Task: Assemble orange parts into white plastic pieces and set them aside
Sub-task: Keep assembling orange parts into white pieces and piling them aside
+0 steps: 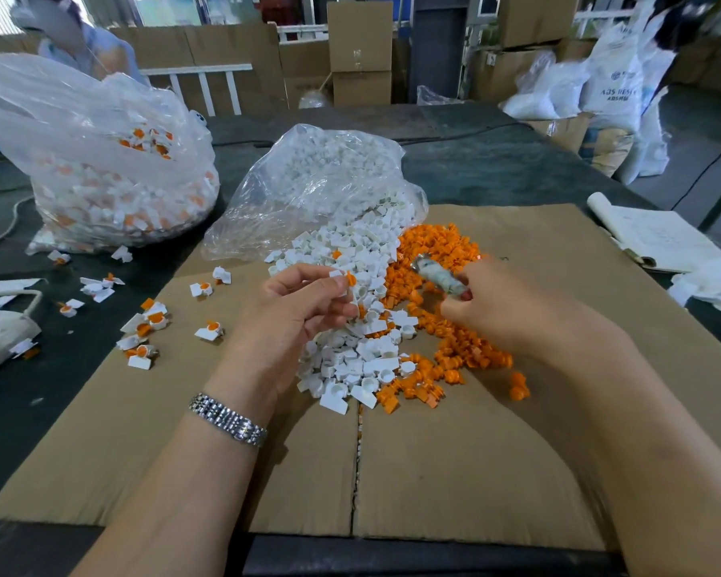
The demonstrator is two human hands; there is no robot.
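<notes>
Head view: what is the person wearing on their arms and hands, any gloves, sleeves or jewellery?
Both hands are bare, with no gloves. The left hand has a silver metal link-bracelet watch on its wrist. The right hand shows nothing on its wrist or fingers. Both forearms are uncovered as far as the picture shows; no sleeves are in view.

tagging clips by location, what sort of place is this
Likely a factory or warehouse packing floor: stacked cardboard boxes, bulk sacks, and a clear bag of white plastic pieces beside loose orange parts.

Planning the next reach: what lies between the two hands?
Head view: between the left hand and right hand lie mixed white pieces and orange parts.
</notes>
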